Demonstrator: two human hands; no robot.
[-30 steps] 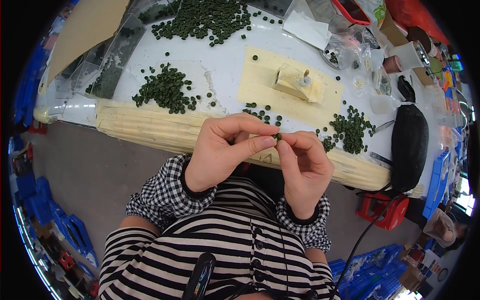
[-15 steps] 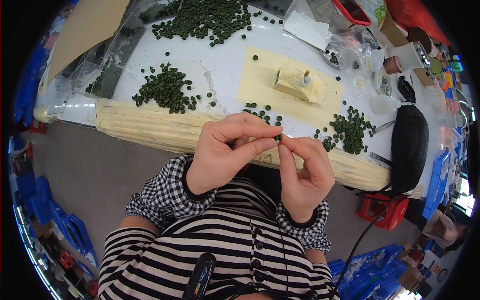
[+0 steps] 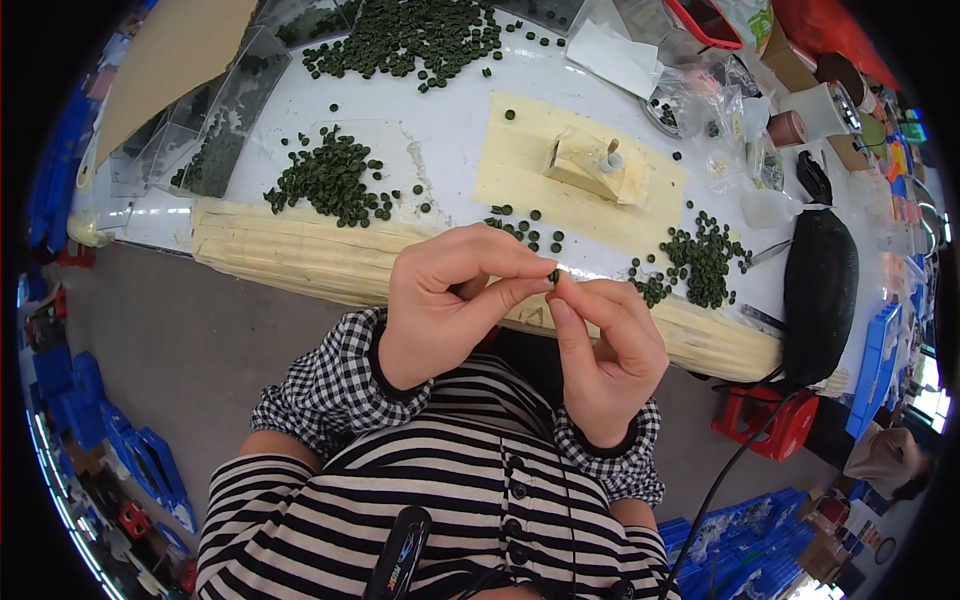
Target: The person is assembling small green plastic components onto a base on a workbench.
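Observation:
Between my fingertips, over the table's near edge, is a small dark green round piece (image 3: 554,277), mostly covered by the fingers. My left hand (image 3: 435,305) pinches it with thumb and forefinger from the left. On the other side my right hand (image 3: 615,350) has its thumb and forefinger closed on the same piece, its other fingers curled. Just beyond the hands lies a loose group of similar green pieces (image 3: 533,237). One pile of them (image 3: 335,182) sits to the left, another pile (image 3: 705,262) to the right.
A large heap of green pieces (image 3: 405,40) lies at the back, near clear plastic boxes (image 3: 225,125). A pale yellow block (image 3: 590,170) with a peg stands on a yellow sheet (image 3: 505,155). Padding (image 3: 290,255) covers the table's near edge. A black bag-like object (image 3: 820,290) is at right.
Both hands have shifted very slightly to the left, still pinching the small green piece. The piles and the block have stayed put.

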